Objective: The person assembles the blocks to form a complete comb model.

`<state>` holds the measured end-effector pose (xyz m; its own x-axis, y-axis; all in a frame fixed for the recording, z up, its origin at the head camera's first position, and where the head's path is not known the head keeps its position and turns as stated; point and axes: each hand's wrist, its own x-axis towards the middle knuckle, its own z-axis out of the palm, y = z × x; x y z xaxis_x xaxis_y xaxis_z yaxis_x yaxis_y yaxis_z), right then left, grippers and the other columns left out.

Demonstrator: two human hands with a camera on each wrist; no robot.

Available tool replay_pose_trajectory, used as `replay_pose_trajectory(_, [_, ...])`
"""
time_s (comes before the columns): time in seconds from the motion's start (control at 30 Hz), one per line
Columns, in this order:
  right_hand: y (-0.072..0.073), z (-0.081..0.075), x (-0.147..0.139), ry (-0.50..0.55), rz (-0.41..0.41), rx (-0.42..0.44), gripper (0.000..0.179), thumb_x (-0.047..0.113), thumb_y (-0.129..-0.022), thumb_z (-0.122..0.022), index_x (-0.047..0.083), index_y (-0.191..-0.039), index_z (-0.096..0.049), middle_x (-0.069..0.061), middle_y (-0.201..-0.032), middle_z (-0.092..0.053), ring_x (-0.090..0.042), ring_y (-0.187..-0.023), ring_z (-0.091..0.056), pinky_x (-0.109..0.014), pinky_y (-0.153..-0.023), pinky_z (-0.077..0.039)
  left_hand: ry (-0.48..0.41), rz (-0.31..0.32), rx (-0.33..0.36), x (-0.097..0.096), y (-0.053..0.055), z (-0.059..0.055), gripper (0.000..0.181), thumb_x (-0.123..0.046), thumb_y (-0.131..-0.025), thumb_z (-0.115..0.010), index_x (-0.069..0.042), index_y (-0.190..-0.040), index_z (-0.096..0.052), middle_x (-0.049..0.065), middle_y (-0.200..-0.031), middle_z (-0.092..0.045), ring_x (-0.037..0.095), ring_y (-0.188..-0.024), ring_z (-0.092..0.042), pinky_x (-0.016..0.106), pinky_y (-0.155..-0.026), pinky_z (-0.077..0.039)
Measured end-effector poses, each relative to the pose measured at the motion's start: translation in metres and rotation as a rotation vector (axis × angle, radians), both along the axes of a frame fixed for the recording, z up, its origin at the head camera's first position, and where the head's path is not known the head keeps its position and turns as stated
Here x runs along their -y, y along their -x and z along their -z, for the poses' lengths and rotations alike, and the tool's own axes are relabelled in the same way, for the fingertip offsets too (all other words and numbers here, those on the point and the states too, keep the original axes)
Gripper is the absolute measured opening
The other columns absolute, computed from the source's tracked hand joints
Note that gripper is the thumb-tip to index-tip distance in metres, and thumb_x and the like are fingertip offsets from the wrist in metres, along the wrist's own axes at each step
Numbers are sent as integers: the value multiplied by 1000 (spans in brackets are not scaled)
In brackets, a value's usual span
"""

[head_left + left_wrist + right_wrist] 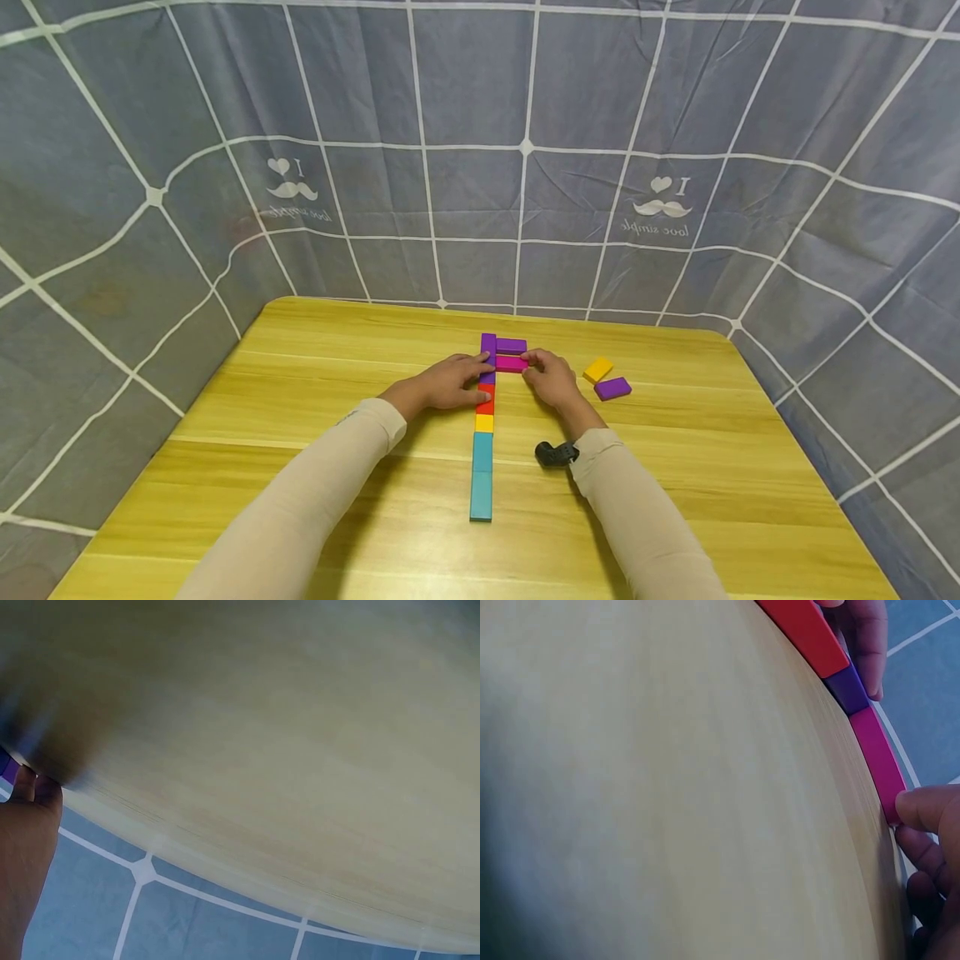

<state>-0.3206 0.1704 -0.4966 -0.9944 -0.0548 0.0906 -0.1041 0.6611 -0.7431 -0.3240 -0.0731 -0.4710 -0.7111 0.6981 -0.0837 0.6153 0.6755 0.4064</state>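
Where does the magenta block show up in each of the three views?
Head: the magenta block, slightly right of and below centre, between the block column and the right hand.
Left wrist: not in it.
Right wrist: right side, about mid-height, the right hand pinching one end.
Shared landmark: the white-lined backdrop, in all three.

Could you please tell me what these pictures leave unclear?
Head view: part of the red block, covered by the left hand.
Head view: the mark on the left sleeve, too small to read.
Left wrist view: the rest of a purple block, cut off by the left edge.
Right wrist view: part of the right hand, cut off by the right edge.
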Motion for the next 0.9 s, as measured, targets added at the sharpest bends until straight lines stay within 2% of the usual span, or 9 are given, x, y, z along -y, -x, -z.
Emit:
replay_pose_trajectory(0.6, [1,0,0,-1,2,10,28,19,-96,-63,11,-122,-67,-9,-116,-67,-32,-115,-55,-54,-104,-28,-13,-23,3,-1,0,-1,66,-50,-97,-57,-16,-152,-42,6,-163,-23,33,-145,-28,46,-118,-24])
replay_pose_trajectory(0.9, [0,0,-1,19,1,22,30,16,-96,-62,9,-124,-65,-10,-116,-66,-32,-115,-56,-55,-105,-29,1,-27,-12,-2,2,3,67,-52,-97,-56,-17,-152,-43,5,-163,-25,33,-145,-28,45,-118,-24])
